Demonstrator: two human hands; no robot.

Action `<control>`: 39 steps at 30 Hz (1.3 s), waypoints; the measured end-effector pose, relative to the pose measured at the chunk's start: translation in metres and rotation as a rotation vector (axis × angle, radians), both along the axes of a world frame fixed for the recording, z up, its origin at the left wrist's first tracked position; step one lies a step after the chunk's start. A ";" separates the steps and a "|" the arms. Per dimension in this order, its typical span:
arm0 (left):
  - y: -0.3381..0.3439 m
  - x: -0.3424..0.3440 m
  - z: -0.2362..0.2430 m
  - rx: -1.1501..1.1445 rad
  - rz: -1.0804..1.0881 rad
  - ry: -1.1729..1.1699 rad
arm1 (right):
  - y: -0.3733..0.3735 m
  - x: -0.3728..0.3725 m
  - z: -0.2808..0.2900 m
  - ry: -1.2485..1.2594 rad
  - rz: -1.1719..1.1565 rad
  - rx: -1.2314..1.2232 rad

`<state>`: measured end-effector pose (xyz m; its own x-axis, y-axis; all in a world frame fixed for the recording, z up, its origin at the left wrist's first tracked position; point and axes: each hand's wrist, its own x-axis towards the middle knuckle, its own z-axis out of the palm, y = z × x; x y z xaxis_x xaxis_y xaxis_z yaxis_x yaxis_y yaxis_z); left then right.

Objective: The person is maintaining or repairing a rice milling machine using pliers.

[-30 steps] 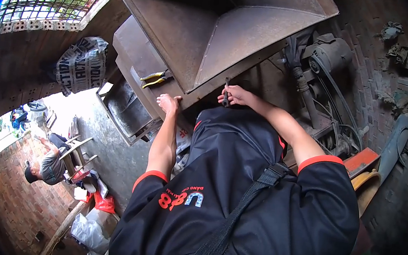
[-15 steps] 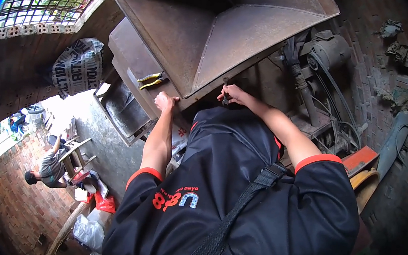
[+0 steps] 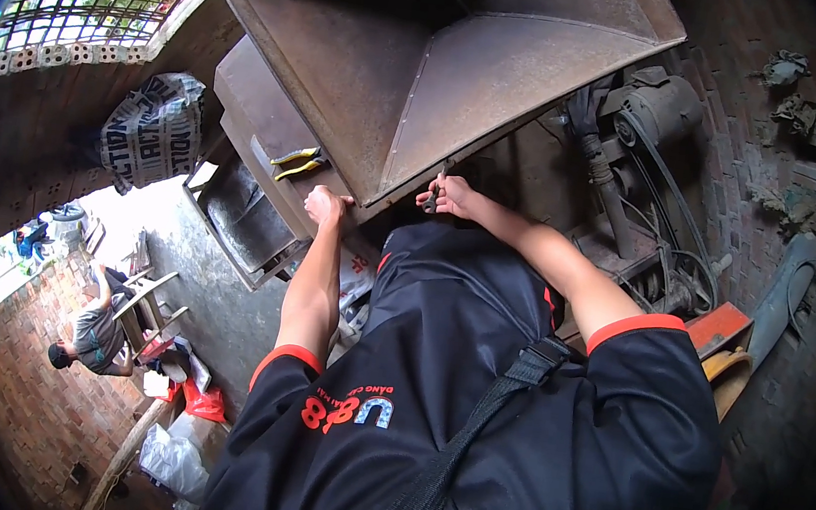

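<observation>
A large rusty metal hopper fills the upper middle of the view. My left hand rests with bent fingers gripping the metal edge of the machine, just left of the hopper's lower corner. Beside it on the flat metal ledge lie yellow-and-black pliers. In my right hand is a dark wrench-like tool, held upright just under the hopper's lower rim; its upper tip meets the rim area, though whether it is on a fastener cannot be made out.
A motor with belts, a blue-grey pipe and an orange metal piece stand at right. A metal chute and printed sack are at left. Another person is by a wooden frame lower left.
My left hand's fingers have curled more onto the edge. My right hand and its tool have shifted slightly left, along with a small shift of the view. The other person's arm has moved.
</observation>
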<state>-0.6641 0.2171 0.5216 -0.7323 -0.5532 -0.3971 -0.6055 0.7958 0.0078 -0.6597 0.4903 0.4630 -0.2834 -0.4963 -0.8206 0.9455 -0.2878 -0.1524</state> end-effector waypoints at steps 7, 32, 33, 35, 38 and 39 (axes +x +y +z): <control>-0.004 0.003 -0.006 0.005 0.008 0.042 | 0.013 0.016 -0.020 0.247 0.056 0.168; -0.012 0.010 -0.039 -0.014 0.086 0.016 | 0.067 -0.020 -0.003 0.760 0.717 0.692; -0.012 0.009 -0.039 0.010 0.098 0.010 | 0.075 -0.027 -0.001 0.734 0.709 0.683; -0.016 0.008 -0.039 -0.002 0.107 0.001 | 0.093 -0.041 0.004 0.736 0.675 0.644; -0.009 0.001 -0.034 -0.003 0.094 -0.033 | 0.120 -0.062 -0.001 0.820 0.601 0.517; -0.007 0.000 -0.032 -0.007 0.097 -0.044 | 0.128 -0.073 -0.003 0.866 0.584 0.513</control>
<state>-0.6643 0.2103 0.4898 -0.6572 -0.6232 -0.4239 -0.6791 0.7336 -0.0257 -0.7327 0.6179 0.4604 -0.6852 -0.4026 -0.6069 0.4363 0.4403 -0.7847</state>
